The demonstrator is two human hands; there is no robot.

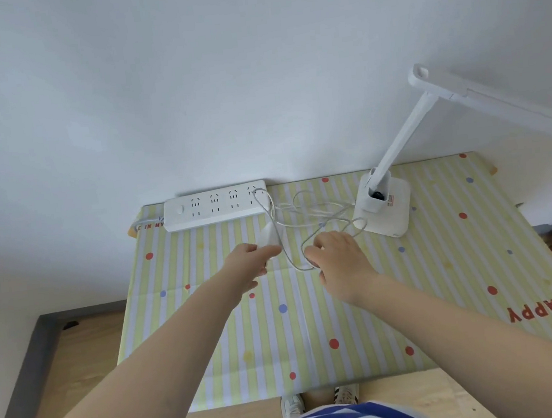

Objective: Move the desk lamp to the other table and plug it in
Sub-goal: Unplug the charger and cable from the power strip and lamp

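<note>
From the head camera, one white desk lamp (383, 202) stands on the far right of a table (445, 276) covered with a striped, dotted cloth, its arm leaning up to the right against the white wall (186, 82). Its thin white cord (305, 210) lies in loose loops between the lamp base and one white power strip (214, 205), which sits at the table's far edge against the wall; one loop crosses the strip's right end. The left hand (251, 266) grips the white plug (269, 240), just in front of the strip. The right hand (339, 260) has its fingers curled down onto a cord loop, pinching it. Two shoes (292, 408) show below the table edge.
</note>
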